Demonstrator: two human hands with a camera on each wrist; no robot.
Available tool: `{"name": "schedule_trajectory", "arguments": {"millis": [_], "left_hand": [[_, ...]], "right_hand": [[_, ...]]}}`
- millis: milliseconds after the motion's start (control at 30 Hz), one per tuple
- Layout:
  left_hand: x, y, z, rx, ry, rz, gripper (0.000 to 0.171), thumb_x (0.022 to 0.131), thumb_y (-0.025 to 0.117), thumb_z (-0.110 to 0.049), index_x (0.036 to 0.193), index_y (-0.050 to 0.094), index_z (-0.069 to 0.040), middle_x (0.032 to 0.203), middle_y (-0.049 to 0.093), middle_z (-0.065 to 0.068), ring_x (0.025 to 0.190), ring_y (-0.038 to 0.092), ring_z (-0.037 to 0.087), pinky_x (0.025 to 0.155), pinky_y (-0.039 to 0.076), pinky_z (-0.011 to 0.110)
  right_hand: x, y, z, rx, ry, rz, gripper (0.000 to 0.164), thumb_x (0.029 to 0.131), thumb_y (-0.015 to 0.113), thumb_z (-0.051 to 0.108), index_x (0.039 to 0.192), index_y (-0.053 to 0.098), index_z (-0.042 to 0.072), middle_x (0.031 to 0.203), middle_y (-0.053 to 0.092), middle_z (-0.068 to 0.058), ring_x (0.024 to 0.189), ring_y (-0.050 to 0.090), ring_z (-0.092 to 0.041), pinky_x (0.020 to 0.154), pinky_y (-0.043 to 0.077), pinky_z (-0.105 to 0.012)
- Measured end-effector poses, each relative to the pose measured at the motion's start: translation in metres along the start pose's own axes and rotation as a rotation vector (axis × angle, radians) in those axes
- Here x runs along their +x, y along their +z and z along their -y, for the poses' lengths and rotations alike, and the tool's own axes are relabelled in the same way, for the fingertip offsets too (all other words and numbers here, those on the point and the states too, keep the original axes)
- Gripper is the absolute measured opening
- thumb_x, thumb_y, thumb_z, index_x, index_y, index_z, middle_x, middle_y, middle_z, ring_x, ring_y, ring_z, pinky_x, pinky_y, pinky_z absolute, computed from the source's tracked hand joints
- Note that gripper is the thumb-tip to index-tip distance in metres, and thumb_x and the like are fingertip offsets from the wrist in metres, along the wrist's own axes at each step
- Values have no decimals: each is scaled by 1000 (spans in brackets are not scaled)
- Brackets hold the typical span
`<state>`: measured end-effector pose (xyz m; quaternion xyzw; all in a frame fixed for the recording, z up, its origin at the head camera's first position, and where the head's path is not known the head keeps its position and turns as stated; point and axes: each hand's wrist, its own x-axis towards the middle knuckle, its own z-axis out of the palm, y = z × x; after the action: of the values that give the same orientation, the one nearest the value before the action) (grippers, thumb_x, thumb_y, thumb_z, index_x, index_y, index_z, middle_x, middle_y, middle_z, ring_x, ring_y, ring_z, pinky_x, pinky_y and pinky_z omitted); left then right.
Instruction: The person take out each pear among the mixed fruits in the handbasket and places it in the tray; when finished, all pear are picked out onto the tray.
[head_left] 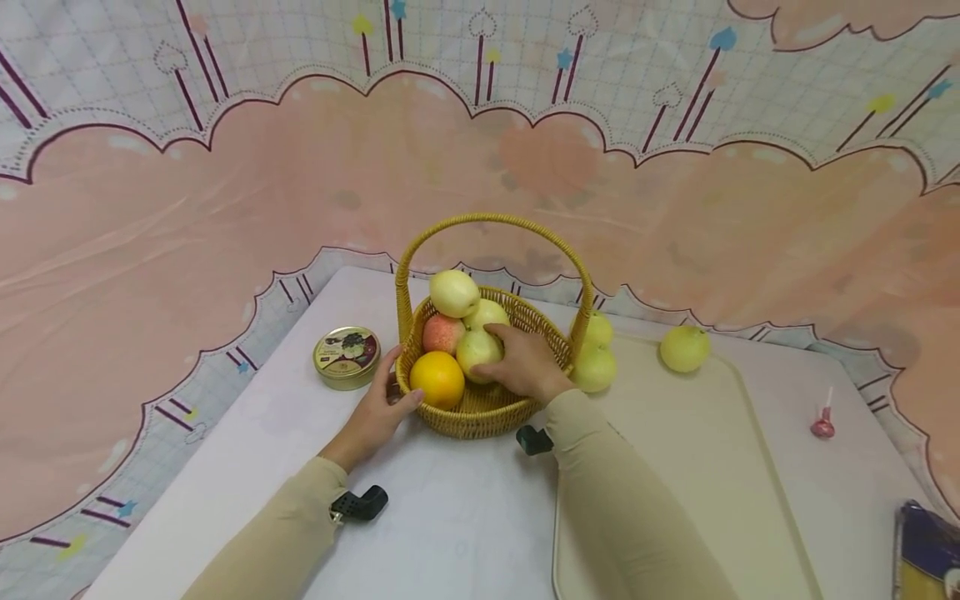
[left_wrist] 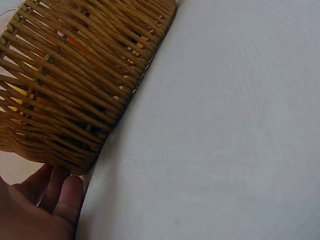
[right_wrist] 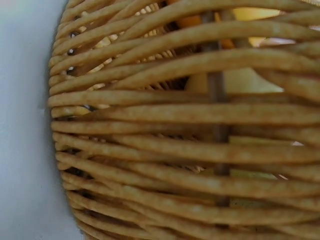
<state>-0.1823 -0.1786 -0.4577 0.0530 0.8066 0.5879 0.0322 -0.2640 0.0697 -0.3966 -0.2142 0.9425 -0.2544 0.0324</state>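
Observation:
A wicker basket (head_left: 472, 425) with a tall arched handle stands on the table. Inside it lie an orange (head_left: 437, 380), a red apple (head_left: 442, 334) and several pale yellow-green pears, one pear (head_left: 453, 292) perched on top. My right hand (head_left: 525, 358) reaches in under the handle and grips a pale green pear (head_left: 476, 352) between thumb and fingers. At the basket's left side, my left hand (head_left: 378, 417) holds the wall, thumb at the rim and fingers outside. The left wrist view shows its fingertips (left_wrist: 70, 195) against the basket's lower side. Woven strands fill the right wrist view, hiding that hand.
A round tin (head_left: 347, 357) sits left of the basket. To the right lies a cream tray (head_left: 675, 467), partly under my right forearm. Pale green pears (head_left: 595, 368) and another pear (head_left: 685, 348) rest near its far edge. A lollipop (head_left: 823, 425) and a dark-blue package (head_left: 928, 550) lie farther right.

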Motion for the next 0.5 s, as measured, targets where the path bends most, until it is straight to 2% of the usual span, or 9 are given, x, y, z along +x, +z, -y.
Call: {"name": "schedule_trajectory", "arguments": {"millis": [167, 500], "left_hand": [[0, 0, 1, 5, 12, -2, 79, 101, 60, -26, 161, 9, -19, 146, 39, 30, 128, 43, 40, 108, 33, 55], [-1, 0, 1, 0, 8, -4, 79, 101, 60, -27, 161, 9, -21, 148, 37, 30, 130, 42, 41, 109, 32, 55]], "right_hand": [[0, 1, 1, -31, -2, -1, 82, 80, 79, 50, 146, 51, 12, 136, 61, -10, 122, 55, -33, 106, 36, -49], [0, 1, 2, -18, -20, -18, 78, 77, 81, 46, 142, 54, 10, 132, 62, -8, 116, 58, -28, 102, 41, -44]]}}
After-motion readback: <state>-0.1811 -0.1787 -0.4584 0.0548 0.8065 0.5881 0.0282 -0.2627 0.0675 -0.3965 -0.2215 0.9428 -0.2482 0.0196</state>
